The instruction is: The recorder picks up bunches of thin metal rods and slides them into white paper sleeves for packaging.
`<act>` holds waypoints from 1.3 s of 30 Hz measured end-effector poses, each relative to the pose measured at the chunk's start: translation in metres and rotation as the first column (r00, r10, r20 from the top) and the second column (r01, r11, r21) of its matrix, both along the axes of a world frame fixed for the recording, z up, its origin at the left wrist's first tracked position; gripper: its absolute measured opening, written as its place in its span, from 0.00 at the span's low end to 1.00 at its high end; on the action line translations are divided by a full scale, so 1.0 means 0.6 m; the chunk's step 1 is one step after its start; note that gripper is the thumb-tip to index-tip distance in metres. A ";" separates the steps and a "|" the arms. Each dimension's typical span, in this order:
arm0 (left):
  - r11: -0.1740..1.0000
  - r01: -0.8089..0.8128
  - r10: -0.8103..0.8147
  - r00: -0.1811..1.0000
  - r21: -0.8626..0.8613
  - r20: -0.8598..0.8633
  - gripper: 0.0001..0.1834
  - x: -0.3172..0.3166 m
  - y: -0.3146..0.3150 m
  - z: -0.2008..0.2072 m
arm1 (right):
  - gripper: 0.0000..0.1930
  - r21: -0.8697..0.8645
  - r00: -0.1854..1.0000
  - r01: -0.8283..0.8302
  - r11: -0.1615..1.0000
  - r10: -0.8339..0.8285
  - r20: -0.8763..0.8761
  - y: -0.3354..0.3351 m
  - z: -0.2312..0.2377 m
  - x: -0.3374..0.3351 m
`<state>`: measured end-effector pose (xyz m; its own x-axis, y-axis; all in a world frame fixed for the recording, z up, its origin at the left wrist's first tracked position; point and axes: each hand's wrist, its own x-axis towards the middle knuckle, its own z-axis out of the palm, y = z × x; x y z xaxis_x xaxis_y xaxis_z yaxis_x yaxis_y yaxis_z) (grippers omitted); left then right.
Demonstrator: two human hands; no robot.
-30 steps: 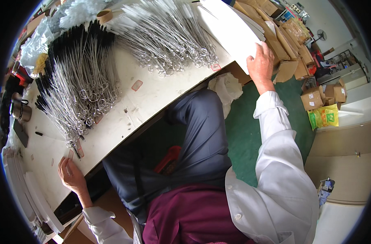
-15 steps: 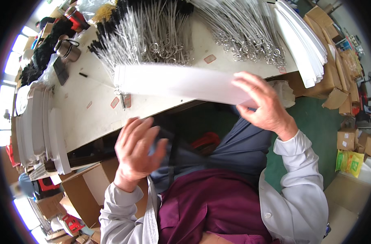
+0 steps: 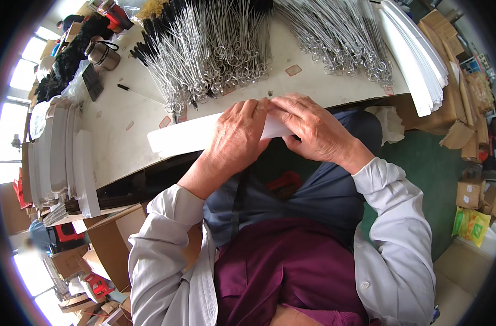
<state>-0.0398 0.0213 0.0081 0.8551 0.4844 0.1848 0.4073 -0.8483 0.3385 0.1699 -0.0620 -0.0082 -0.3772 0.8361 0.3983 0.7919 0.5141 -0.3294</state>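
A long white strip of card or sleeve (image 3: 177,136) lies at the near edge of the table, in front of my body. My left hand (image 3: 238,133) is closed over its middle, fingers pointing away from me. At the strip's right end my right hand (image 3: 313,127) grips it, thumb below and fingers on top. The fingertips of both hands nearly meet. Just beyond are wire brushes with ring ends (image 3: 215,60), heaped with their rings toward me. A second heap of looped wire brushes (image 3: 340,43) lies farther right.
White strips are stacked at the right (image 3: 414,60), and more white pieces (image 3: 57,157) stand at the left edge. A steel flask (image 3: 102,54), a dark box (image 3: 92,81) and a black pen (image 3: 123,87) lie on the left. Cardboard boxes (image 3: 115,244) sit below the table.
My left hand has come up from empty air onto the white strip. My right hand has moved left, and the strip has come lower and nearer to me.
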 end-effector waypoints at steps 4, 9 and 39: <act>0.991 -0.076 0.076 0.997 0.109 -0.002 0.41 -0.012 0.010 -0.006 | 0.25 0.108 0.976 0.208 0.972 -0.200 -0.081 -0.014 0.015 -0.005; 0.985 -0.106 0.112 0.993 0.137 -0.033 0.37 -0.019 0.007 -0.015 | 0.23 -0.006 0.888 0.449 0.894 -0.447 -0.106 -0.035 -0.025 -0.025; 0.978 -0.019 -0.006 0.993 0.206 0.120 0.34 -0.053 -0.031 -0.048 | 0.20 -0.704 0.146 -0.485 0.519 -0.745 -0.650 -0.043 0.003 -0.011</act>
<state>-0.0714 0.0026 -0.0205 0.8180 0.4306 0.3815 0.3804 -0.9023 0.2028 0.1633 -0.0881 -0.0063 -0.1169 0.8818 -0.4569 -0.4173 -0.4611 -0.7831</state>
